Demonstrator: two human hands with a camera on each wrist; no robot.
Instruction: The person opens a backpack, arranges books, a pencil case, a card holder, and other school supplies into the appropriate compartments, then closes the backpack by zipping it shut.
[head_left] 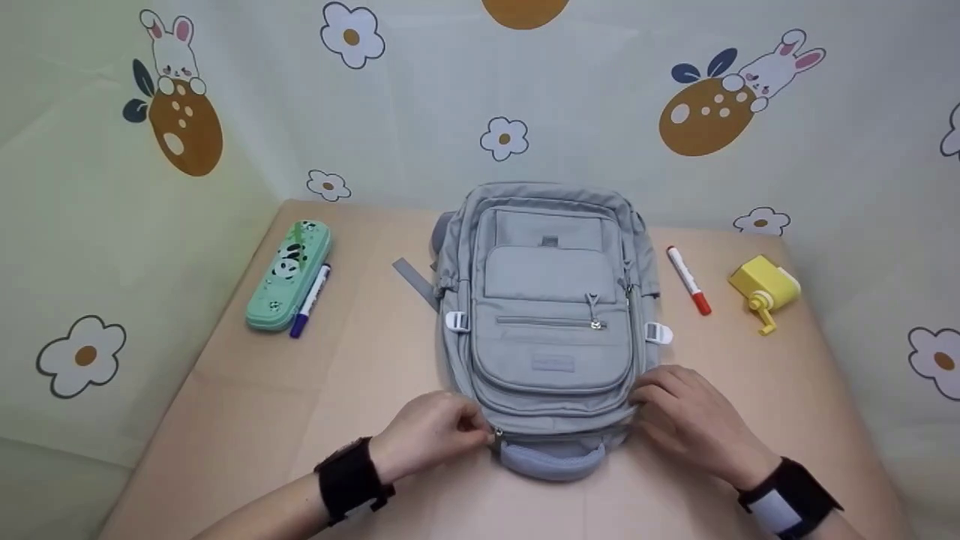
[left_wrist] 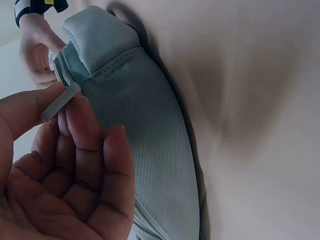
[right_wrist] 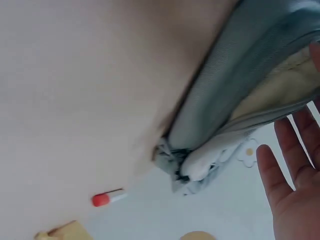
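Note:
A grey backpack (head_left: 555,274) lies front side up, its padded top handle (head_left: 553,459) toward me. At the handle's left, my left hand (head_left: 435,431) pinches a flat zipper pull (left_wrist: 61,103) between thumb and forefinger, the other fingers loosely bent. My right hand (head_left: 694,420) is at the bag's near right corner, gripping the edge of the unzipped opening (right_wrist: 280,92). In the right wrist view its lower fingers (right_wrist: 272,170) reach out fairly straight beside the fabric. A pale lining shows inside the gap.
Left of the backpack lie a green panda pencil case (head_left: 281,289) and a blue-capped marker (head_left: 310,301). A red-capped marker (head_left: 688,279) and a yellow hand-crank sharpener (head_left: 766,285) are on the right. Patterned cloth (head_left: 420,90) walls the table's back and sides.

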